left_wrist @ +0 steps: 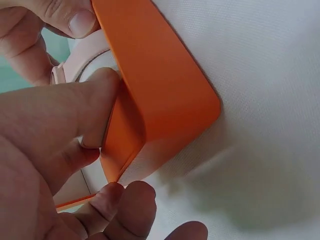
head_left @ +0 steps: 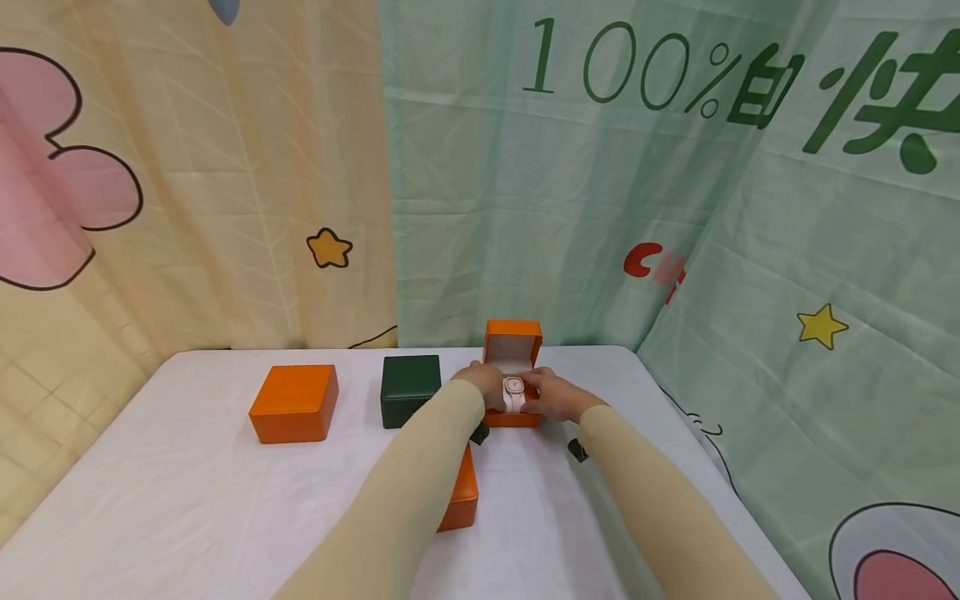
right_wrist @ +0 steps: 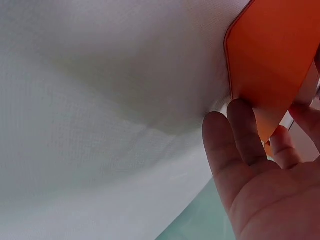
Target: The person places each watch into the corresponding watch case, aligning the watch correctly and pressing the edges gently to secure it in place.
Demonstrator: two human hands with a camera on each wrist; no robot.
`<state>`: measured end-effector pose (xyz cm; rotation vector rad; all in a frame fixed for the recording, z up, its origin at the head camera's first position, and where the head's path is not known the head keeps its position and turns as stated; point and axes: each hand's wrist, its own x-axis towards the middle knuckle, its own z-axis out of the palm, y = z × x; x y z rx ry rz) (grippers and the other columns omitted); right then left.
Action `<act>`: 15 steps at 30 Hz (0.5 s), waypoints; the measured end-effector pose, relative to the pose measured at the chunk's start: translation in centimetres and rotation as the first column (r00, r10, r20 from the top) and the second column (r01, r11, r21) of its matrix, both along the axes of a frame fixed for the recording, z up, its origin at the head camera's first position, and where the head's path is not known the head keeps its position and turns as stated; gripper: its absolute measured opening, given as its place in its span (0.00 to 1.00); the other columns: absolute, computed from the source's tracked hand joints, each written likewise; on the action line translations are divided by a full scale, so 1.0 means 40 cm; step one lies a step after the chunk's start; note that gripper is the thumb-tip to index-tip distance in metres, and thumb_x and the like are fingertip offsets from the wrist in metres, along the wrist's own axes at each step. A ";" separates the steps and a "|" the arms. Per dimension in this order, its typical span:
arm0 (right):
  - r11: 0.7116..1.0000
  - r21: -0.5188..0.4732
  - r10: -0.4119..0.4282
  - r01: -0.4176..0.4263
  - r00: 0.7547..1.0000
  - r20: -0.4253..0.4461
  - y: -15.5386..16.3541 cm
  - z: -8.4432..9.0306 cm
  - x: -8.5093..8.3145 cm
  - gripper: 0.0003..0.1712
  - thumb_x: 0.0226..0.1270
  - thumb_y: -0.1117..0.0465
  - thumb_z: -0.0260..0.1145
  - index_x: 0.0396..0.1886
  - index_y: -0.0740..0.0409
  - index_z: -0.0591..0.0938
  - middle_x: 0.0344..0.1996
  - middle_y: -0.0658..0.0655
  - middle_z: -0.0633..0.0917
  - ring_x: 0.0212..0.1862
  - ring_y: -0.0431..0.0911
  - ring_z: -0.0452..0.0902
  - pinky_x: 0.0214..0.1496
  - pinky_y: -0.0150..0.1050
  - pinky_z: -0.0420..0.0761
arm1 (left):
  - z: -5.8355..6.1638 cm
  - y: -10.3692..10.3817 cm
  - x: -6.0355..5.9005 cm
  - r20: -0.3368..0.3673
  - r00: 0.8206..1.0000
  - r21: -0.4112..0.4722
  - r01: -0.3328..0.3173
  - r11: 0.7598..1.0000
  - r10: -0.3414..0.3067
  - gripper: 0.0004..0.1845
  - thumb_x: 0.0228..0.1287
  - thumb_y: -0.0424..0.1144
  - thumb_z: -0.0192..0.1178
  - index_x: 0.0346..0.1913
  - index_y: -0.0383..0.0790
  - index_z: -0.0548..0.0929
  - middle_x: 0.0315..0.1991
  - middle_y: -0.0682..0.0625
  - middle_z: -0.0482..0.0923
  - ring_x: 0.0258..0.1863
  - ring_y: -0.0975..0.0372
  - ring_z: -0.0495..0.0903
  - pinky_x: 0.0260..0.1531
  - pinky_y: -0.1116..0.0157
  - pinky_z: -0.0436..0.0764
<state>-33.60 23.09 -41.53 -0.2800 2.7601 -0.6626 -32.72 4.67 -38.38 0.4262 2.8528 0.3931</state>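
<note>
An orange watch box (head_left: 512,422) stands at the far edge of the table with its lid raised, showing a pale lining. In it is a white wristwatch (head_left: 514,395) with a squarish face; its pale pink strap (left_wrist: 89,56) wraps a light cushion. From the left, my left hand (head_left: 486,382) reaches in, its thumb on the cushion and other fingers by the box wall. My right hand (head_left: 557,395) grips the watch from the right. In the right wrist view, two fingers (right_wrist: 218,137) of that hand extend along the outside of the box.
A closed dark green box (head_left: 410,387) stands left of the open one. Farther left is a closed orange box (head_left: 295,403). Another orange box (head_left: 462,493) is nearer, partly hidden by the left sleeve. Curtains hang behind the white-covered table (head_left: 187,500).
</note>
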 end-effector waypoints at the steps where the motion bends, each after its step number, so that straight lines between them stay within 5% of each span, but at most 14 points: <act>1: 1.000 0.001 -0.011 0.011 1.000 0.002 0.000 -0.001 0.000 0.40 0.73 0.52 0.72 0.81 0.48 0.68 0.78 0.65 0.61 0.72 0.60 0.69 0.80 0.57 0.68 | 0.002 0.000 0.000 -0.001 1.000 -0.002 -0.001 1.000 0.001 0.17 0.64 0.48 0.74 0.47 0.38 0.90 0.49 0.43 0.79 0.45 0.56 0.74 0.45 0.61 0.82; 11: 0.995 0.100 0.004 -0.003 1.000 -0.012 0.003 0.007 0.006 0.42 0.73 0.47 0.71 0.83 0.46 0.66 0.74 0.68 0.66 0.67 0.57 0.74 0.76 0.56 0.73 | 0.014 0.003 0.013 -0.088 0.995 -0.047 0.031 0.998 -0.035 0.13 0.63 0.47 0.75 0.43 0.41 0.91 0.38 0.51 0.87 0.35 0.58 0.79 0.39 0.63 0.83; 15: 0.992 0.116 0.060 -0.058 0.998 -0.013 0.002 0.012 0.003 0.41 0.73 0.49 0.71 0.82 0.45 0.68 0.67 0.66 0.76 0.61 0.55 0.77 0.72 0.53 0.76 | 0.016 0.000 0.019 -0.050 0.999 -0.005 0.000 1.000 0.000 0.12 0.63 0.46 0.75 0.41 0.41 0.91 0.35 0.51 0.86 0.33 0.58 0.77 0.36 0.64 0.79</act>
